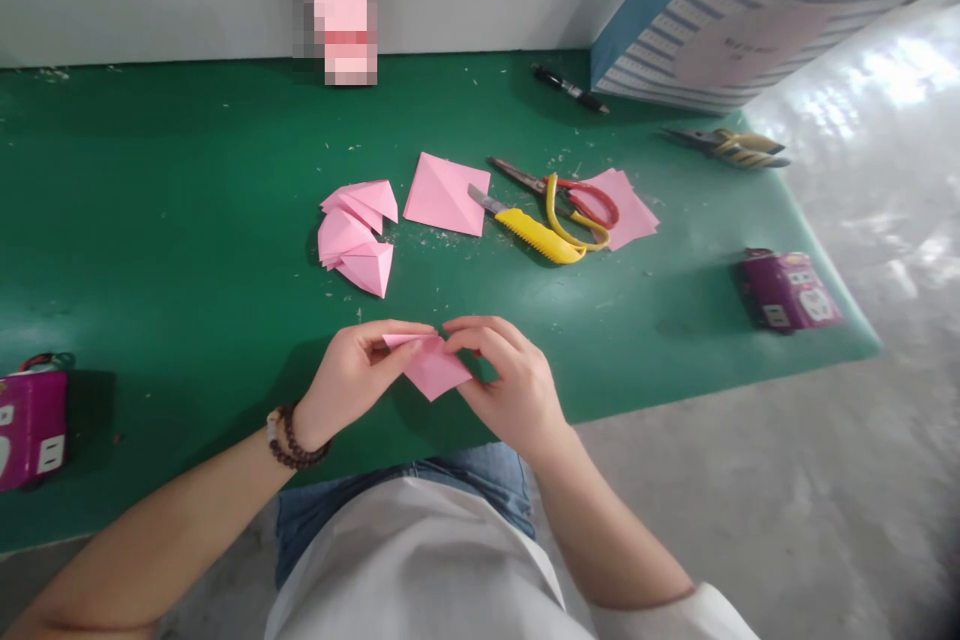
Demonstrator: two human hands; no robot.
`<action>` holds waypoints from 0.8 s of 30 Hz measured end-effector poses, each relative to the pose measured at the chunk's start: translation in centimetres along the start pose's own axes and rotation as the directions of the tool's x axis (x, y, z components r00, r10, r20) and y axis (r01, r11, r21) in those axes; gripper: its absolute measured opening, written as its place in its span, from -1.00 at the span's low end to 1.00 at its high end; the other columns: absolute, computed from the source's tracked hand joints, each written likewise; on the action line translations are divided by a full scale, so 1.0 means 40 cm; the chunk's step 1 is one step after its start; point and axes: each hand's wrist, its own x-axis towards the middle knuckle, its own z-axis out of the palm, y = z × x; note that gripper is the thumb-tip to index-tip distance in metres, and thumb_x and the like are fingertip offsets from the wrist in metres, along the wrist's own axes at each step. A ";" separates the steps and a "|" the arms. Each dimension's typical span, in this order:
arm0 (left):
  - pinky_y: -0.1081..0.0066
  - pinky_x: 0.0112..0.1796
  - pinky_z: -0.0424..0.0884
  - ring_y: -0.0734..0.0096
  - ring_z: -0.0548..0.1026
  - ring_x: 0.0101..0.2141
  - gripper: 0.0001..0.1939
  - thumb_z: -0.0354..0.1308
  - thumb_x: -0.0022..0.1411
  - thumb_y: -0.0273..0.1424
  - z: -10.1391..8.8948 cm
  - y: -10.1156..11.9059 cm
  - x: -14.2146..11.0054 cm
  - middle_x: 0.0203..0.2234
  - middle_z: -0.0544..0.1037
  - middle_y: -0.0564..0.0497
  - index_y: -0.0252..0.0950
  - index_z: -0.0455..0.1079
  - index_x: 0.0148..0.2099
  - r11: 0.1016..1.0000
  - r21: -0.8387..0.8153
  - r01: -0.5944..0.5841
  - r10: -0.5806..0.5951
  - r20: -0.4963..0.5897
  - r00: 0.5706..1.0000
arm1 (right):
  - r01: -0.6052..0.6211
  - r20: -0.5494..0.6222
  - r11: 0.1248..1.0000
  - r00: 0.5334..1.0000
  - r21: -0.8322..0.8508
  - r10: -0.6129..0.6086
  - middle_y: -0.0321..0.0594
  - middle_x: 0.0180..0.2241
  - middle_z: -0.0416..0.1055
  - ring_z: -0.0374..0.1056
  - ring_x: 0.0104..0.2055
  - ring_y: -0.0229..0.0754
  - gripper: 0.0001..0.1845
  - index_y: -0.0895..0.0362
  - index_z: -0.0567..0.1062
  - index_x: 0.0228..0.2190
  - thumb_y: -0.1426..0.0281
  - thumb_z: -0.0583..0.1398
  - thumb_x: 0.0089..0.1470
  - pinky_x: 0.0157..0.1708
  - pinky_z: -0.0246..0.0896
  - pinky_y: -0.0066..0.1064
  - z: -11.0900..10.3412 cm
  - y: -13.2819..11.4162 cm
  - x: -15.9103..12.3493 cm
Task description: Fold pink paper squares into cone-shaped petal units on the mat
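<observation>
A small pink sheet of paper (433, 372), partly folded, is held up between my two hands near the table's front edge. My left hand (358, 368) pinches its left corner between thumb and fingers. On the other side, my right hand (511, 372) grips the right edge, its thumb partly hidden behind the paper. Beyond my hands lie several folded pink paper pieces (356, 232) in a cluster. A creased pink square (444, 195) lies to their right, with the blade tip of a yellow utility knife (536, 232) resting over its edge.
Scissors (581, 205) with red and yellow handles lie partly on pink sheets (630, 210). Farther off are a black pen (570, 88), pliers (727, 145) and a striped box (720, 30). Purple packs (791, 290) sit at both sides of the green table (187, 180). Paper scraps dot the surface.
</observation>
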 end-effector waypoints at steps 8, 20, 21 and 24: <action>0.48 -0.21 0.57 0.31 0.59 -0.15 -0.79 0.20 0.22 -0.37 -0.003 -0.003 -0.005 -0.16 0.63 -0.06 -0.30 0.57 -0.13 0.997 -0.062 -0.045 0.049 0.073 0.996 | -0.042 -0.011 0.998 0.999 0.042 0.043 -0.19 -0.22 0.53 0.46 -0.15 -0.15 -0.86 0.05 0.45 -0.29 0.52 0.18 0.10 -0.18 0.39 -0.30 0.003 0.002 -0.001; 0.38 -0.16 0.59 0.25 0.54 -0.08 -0.64 0.26 0.09 -0.49 0.006 -0.016 -0.005 -0.04 0.51 -0.12 -0.31 0.49 -0.01 0.996 -0.045 -0.078 0.085 0.171 0.982 | -0.469 0.219 0.867 0.876 0.168 0.431 -0.35 -0.42 0.49 0.35 -0.46 -0.27 -0.78 0.06 0.46 -0.39 0.54 0.13 -0.14 -0.44 0.24 -0.46 0.000 0.010 0.019; 0.38 -0.17 0.59 0.24 0.53 -0.08 -0.65 0.25 0.11 -0.48 0.006 -0.018 -0.005 -0.04 0.51 -0.13 -0.32 0.49 -0.02 0.997 -0.038 -0.069 0.075 0.172 0.982 | -0.482 0.234 0.861 0.867 0.163 0.441 -0.35 -0.42 0.49 0.34 -0.46 -0.27 -0.79 0.06 0.46 -0.39 0.53 0.14 -0.13 -0.44 0.23 -0.46 0.000 0.012 0.021; 0.38 -0.16 0.57 0.25 0.53 -0.07 -0.73 0.18 0.21 -0.40 0.004 -0.023 -0.004 -0.04 0.52 -0.14 -0.32 0.50 -0.03 0.998 -0.004 -0.059 0.059 0.160 0.985 | -0.473 0.257 0.872 0.865 0.128 0.431 -0.35 -0.41 0.50 0.34 -0.44 -0.28 -0.83 0.07 0.48 -0.40 0.51 0.15 -0.09 -0.43 0.22 -0.46 0.000 0.014 0.027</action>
